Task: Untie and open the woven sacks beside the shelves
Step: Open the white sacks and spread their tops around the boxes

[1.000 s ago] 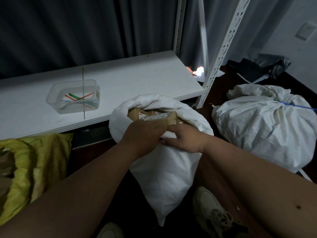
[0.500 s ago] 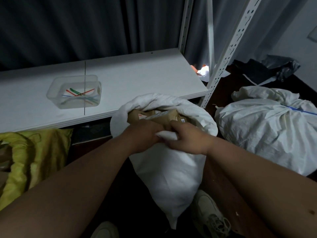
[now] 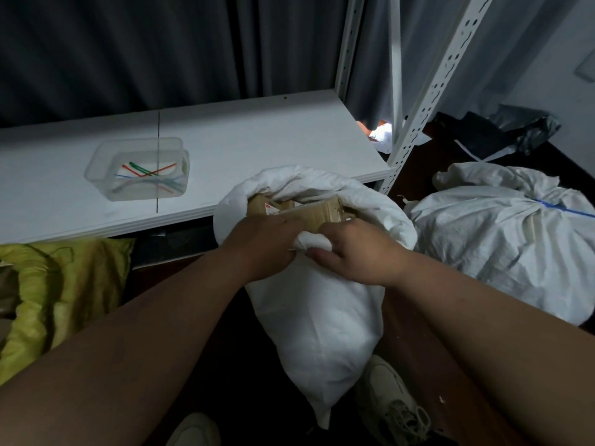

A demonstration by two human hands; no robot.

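Both hands meet at the near rim of the open sack (image 3: 318, 317), which stands on the dark floor just in front of the shelf (image 3: 257, 146). The left hand (image 3: 264, 246) has its fingers curled down over the rim, and the right hand (image 3: 354, 252) grips a bunched fold of white cloth between thumb and fingers; the two hands touch or nearly touch around that fold. The sack's mouth is rolled back wide, and brown cartons (image 3: 306, 209) with a red-marked label show inside it.

To the right lies a second sack (image 3: 502, 246), its neck bound with a blue tie (image 3: 560, 209); its far side runs off the frame. A yellow sack (image 3: 61, 284) sits at the left under the shelf, partly cut off by the edge. On the shelf stands a clear tub (image 3: 138, 169) holding coloured ties. Two pale shoes show at the bottom, the right one (image 3: 389, 400) partly behind the sack.

The left fingertips are hidden behind the hand's back, so how much cloth they hold cannot be told; they probably pinch the same fold. The room is dim and the floor's detail is lost.

Against half a second ago, the bunched fold between the hands stands out larger and rounder, and the right hand sits a little further back from the cartons.
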